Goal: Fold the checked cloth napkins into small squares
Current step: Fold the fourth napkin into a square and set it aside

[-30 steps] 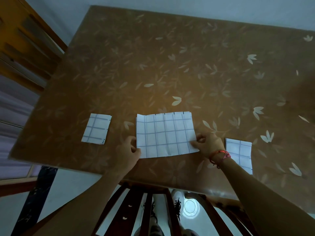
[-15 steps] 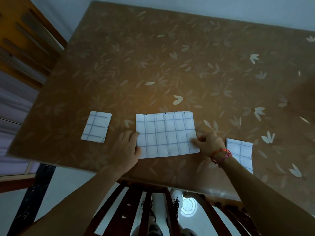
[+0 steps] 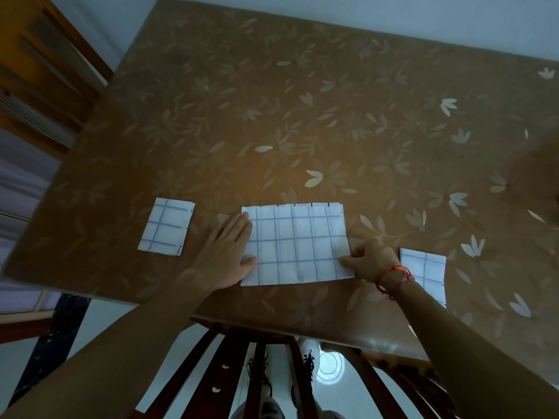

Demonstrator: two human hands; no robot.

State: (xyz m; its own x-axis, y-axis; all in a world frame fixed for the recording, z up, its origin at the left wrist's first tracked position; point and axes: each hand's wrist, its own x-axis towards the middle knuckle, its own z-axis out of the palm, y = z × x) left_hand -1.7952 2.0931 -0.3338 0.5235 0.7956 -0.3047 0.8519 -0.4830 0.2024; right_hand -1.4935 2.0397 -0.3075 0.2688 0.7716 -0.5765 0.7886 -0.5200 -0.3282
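Observation:
A white checked napkin, folded to a wide rectangle, lies flat near the front edge of the table. My left hand rests flat and open on its left edge, fingers together and stretched forward. My right hand, with a red string at the wrist, pinches the napkin's lower right corner. A small folded napkin square lies to the left. Another folded napkin lies to the right, partly behind my right wrist.
The table has a brown leaf-patterned cover. A wooden chair back stands under the front edge below my arms. Wooden furniture is at the left beyond the table.
My left hand has let go of the napkin's left edge and now lies flat on it. My right hand has slid down to the lower right corner.

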